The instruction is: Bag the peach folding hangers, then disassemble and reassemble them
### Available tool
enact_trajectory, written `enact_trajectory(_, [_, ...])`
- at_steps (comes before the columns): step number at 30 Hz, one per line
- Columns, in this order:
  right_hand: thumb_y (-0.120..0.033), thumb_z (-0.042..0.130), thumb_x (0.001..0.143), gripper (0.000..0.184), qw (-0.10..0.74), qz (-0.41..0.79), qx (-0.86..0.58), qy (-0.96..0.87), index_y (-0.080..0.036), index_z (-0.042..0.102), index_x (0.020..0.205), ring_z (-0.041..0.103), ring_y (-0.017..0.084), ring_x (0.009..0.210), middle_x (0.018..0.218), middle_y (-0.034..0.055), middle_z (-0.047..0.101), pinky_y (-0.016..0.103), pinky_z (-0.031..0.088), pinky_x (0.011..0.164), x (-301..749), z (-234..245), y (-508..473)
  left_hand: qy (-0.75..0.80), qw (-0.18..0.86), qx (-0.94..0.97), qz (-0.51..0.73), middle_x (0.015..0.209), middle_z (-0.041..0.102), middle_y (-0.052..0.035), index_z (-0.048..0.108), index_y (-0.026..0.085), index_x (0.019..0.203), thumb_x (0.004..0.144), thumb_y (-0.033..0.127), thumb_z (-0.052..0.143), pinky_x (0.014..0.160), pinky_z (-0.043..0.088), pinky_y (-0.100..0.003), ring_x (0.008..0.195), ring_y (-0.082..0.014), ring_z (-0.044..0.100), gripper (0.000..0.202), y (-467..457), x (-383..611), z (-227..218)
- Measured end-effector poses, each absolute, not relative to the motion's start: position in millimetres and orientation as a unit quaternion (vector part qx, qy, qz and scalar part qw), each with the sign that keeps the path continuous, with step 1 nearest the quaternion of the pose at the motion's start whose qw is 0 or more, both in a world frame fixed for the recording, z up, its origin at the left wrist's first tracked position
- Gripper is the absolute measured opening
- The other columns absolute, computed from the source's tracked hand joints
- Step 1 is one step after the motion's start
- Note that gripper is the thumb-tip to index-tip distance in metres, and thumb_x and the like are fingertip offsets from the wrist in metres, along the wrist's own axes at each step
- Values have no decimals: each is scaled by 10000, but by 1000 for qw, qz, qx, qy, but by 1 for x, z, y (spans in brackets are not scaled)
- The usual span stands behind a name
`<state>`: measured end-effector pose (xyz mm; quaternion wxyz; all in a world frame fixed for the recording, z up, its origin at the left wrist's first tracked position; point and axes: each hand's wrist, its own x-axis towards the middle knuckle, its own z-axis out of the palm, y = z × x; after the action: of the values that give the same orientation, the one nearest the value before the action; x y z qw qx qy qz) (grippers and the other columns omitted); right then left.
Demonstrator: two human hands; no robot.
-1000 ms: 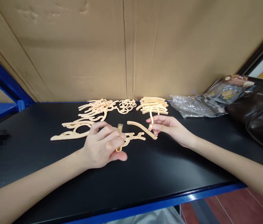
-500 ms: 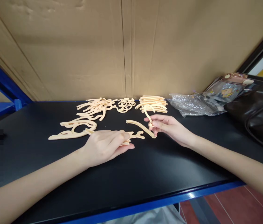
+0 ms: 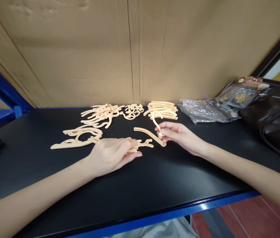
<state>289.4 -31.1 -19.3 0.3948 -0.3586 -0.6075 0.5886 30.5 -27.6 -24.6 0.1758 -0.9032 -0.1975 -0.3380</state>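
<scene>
My left hand is closed around cream plastic pieces, mostly covered by the fingers; they look like folding clothes hanger parts. A hooked piece sticks out beyond its fingertips. In a pinch, my right hand has the lower end of a thin curved hanger arm, which stands tilted up. Another curved hanger arm lies on the black table beside the right fingertips. Left of my left hand lie larger hanger pieces with a round hook shape.
Along the back are a pile of curved parts, a heap of small hooks and a stack of arms. At right lie clear plastic packaging and a dark bag. Cardboard closes off the back.
The curved arm in my right hand has tilted slightly and shifted a little. My left hand stays almost as it was; the whole view has moved very slightly.
</scene>
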Motion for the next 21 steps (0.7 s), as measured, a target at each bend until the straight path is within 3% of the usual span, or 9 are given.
enact_trajectory(10, [-323,650,847,166,368,599,-352,-618,-170,593,872,545,89,676,770,-20,579,250,472,689,290,-17,-33,-213,155,-907,-329,587,662,27,606,219,806,963,380,468,434,409,-202,418,-100,585,264,-29,34,-20])
enact_trajectory(15, [-230,608,858,82,373,624,-339,-597,-180,543,861,595,106,742,903,14,630,265,482,719,289,-16,-35,-198,166,-904,-341,597,661,33,591,213,821,954,353,501,435,387,-205,430,-97,593,213,-28,33,-23])
enact_trajectory(21, [-257,542,903,82,385,627,-319,-598,-187,530,863,465,96,633,719,-37,480,268,476,666,289,-17,-36,-196,210,-901,-326,586,661,29,585,206,815,972,361,461,420,379,-207,398,-95,571,253,-28,33,-22])
